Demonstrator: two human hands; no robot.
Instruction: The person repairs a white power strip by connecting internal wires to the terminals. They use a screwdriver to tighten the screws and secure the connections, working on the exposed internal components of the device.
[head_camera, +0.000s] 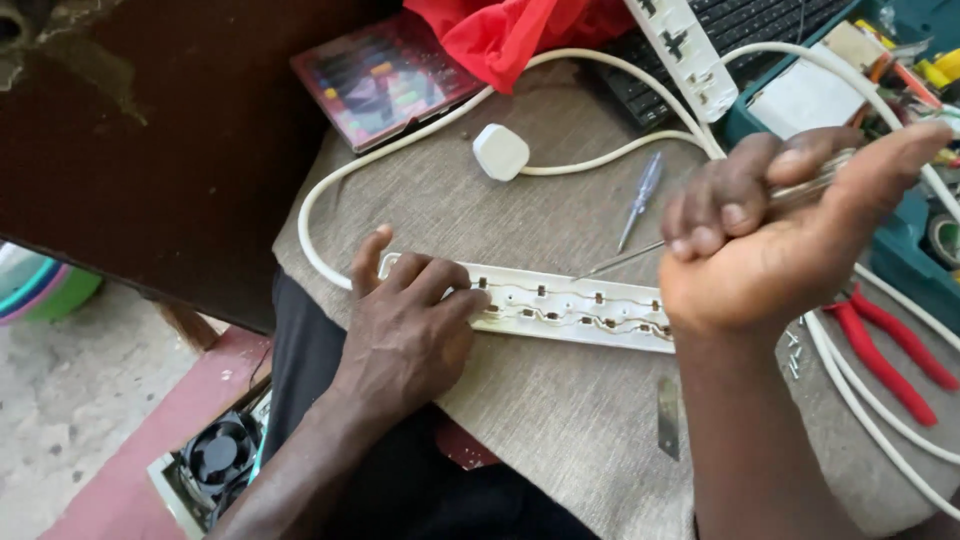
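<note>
— Right grip was curled tight around a screwdriver, its tip at the opened power strip?

— Yes. Left grip lay spread flat, pressing the strip's left end onto the cloth-covered counter.

— Beyond the strip?

— A white plug and blue tester screwdriver behind it; red pliers right of it.
</note>
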